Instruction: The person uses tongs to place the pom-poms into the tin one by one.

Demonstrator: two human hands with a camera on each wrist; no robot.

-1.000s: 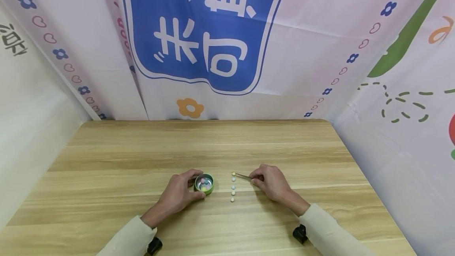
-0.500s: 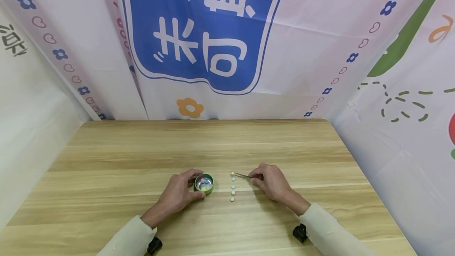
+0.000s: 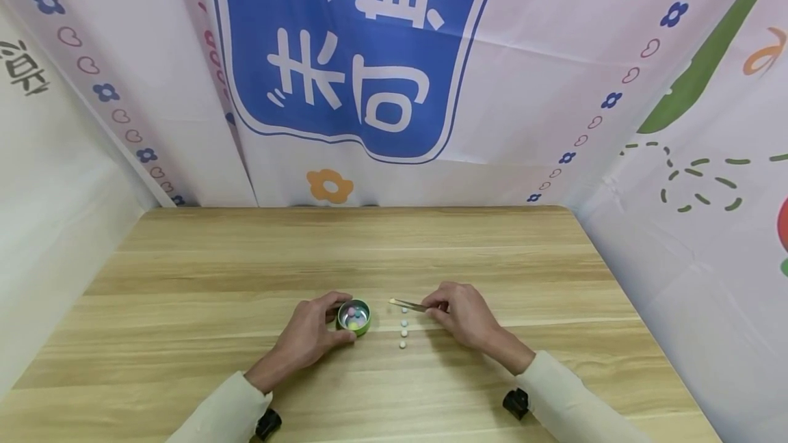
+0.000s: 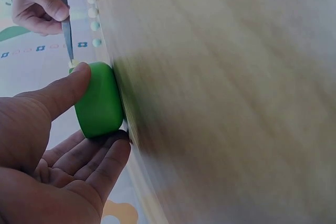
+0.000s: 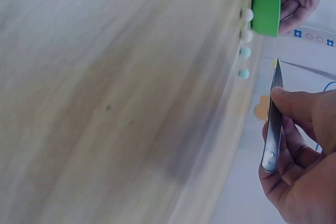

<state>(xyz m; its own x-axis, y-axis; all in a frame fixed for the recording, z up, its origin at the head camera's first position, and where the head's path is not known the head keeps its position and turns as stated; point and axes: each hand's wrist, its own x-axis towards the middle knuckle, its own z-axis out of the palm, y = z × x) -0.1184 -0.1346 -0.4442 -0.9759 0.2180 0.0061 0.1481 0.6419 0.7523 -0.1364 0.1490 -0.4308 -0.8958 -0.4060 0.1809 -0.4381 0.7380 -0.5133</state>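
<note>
L hand (image 3: 308, 335) grips green tub (image 4: 100, 102), R hand (image 3: 464, 313) pinches tweezers (image 5: 272, 137) w/ prob yellow bead (image 3: 392, 301)

This looks like a small screened-off booth, with printed sheets (image 3: 542, 101) behind the table (image 3: 308, 251) and along the left and right of the frame. A large blue sign (image 3: 369, 39) printed in white fills the top centre, above an orange flower (image 3: 316, 184).

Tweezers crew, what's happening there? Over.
Left hand holding green tin. Right hand pinching tweezers, yellow ball at tips. Four balls lined up on table. Nothing visible between yellow ball and tin.
</note>
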